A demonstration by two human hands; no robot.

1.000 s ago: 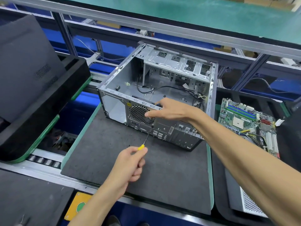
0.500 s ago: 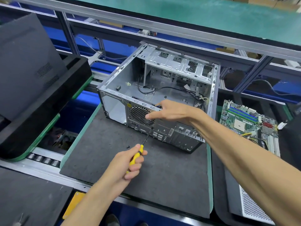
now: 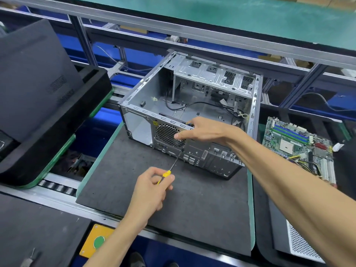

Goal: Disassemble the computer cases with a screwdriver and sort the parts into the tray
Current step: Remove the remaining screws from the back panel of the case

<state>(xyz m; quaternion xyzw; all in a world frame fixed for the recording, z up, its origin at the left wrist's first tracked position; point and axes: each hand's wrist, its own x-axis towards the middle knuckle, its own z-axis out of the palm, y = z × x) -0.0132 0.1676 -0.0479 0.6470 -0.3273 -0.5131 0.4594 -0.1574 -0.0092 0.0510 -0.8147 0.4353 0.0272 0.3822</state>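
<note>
Gripped in the left hand at six o'clock is the yellow-handled screwdriver, its tip set at a screw beside the rear fan grille of the computer case. At centre, on the dark mat of the counter, the case is steadied by the right hand — fingers hooked over its top rear edge. Its side panel is off and the bay is stripped to loose cables; the motherboard already lies in the tray at three o'clock. Rear-panel screws seemingly remain.
</note>
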